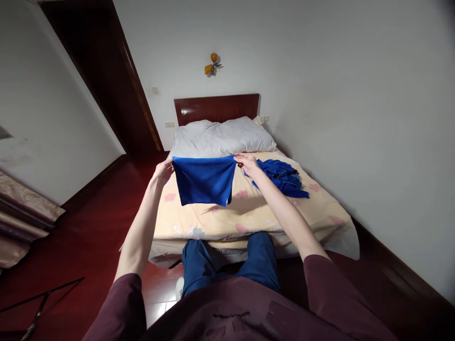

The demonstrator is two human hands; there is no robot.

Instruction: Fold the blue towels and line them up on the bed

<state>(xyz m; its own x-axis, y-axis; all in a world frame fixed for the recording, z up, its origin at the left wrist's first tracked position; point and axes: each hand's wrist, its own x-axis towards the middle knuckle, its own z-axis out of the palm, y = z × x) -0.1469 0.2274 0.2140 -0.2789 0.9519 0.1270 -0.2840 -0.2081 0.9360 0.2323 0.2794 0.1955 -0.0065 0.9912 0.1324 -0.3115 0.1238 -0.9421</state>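
Left hand: The left hand is gripping the cloth's upper left corner; exact finger placement is not showing clearly.
Right hand: The right hand is gripping the upper right corner at the fingertips.
Blue cloth, position: The blue cloth is hanging between the 2 hands, above the bed sheet and on the near side of the pillow.
Top corners: These 2 corners are apparently carrying the full weight; if 1 pinch is loosening, that side is likely dropping and the upper edge is losing its line.
Lower edge: This edge is hanging free; fast lowering or swinging could be causing it to curl under and crease.
Cloth pile: The pile of blue cloths is lying on the sheet, partly behind the right forearm; a low arm sweep could be dragging it, and the matching colour could be causing mix-ups.
Blue cloth, appearance: The cloth is showing an even, deep blue; it is looking roughly rectangular, wider than tall, with a nearly straight upper edge.
Lower right corner: A small white patch is showing here; its nature is remaining unclear.
Right side: The border is looking doubled, possibly indicating 2 layers.
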